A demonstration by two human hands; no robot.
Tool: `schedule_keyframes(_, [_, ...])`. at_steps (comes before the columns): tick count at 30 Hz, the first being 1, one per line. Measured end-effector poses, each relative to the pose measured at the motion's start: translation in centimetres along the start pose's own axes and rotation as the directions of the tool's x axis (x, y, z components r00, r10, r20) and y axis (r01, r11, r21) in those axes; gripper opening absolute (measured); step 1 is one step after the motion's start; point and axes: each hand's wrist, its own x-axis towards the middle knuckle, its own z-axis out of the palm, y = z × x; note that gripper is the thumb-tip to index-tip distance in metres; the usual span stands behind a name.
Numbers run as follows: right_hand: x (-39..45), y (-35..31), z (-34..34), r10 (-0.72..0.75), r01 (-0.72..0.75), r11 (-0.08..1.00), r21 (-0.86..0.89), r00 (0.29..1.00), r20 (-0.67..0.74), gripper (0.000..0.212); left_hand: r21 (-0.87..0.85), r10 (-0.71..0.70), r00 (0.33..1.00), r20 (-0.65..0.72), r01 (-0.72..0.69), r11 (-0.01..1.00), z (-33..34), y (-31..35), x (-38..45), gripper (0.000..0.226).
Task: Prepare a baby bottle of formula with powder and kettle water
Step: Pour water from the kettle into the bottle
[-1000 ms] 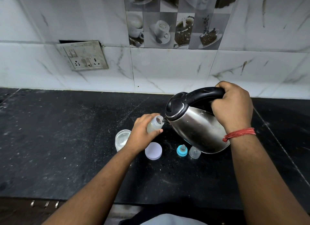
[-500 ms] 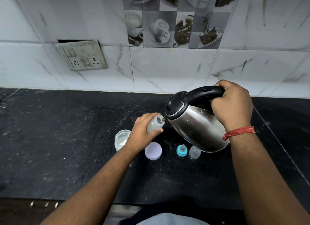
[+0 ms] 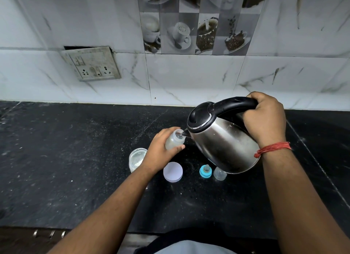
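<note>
Bare forearms, no sleeves; red thread band [image 3: 272, 149] wound round right wrist.

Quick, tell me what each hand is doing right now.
Left hand: closed round the bottle, tilting it toward the spout.
Right hand: closed round the handle of the kettle, tipping it over the bottle's mouth.

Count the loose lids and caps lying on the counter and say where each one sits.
3. The white round lid lies below the left hand; the blue nipple ring and the clear cap sit side by side under the kettle.
</note>
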Motion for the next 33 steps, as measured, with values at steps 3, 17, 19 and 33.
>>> schedule_keyframes(3, [0.4,0.8,0.2,0.055,-0.058,0.993,0.107,0.998,0.039,0.023,-0.071,-0.033,0.999,-0.008,0.032,0.997,0.1,0.1,-0.1,0.050])
schedule_keyframes(17, [2.3,4.3,5.0,0.356,-0.357,0.722,0.593,0.926,0.125,0.039,-0.368,-0.203,0.977,-0.058,0.168,0.915,0.5,-0.6,0.1,0.044])
schedule_keyframes(19, [2.5,4.8,6.2,0.372,-0.374,0.700,0.608,0.918,0.137,0.040,-0.378,-0.214,0.975,-0.056,0.177,0.909,0.4,-0.8,0.3,0.044])
schedule_keyframes(33, [4.9,6.5,13.7,0.453,-0.506,0.562,0.654,0.850,0.268,0.041,-0.347,-0.250,0.965,-0.079,0.209,0.914,-0.3,-2.7,3.2,0.046])
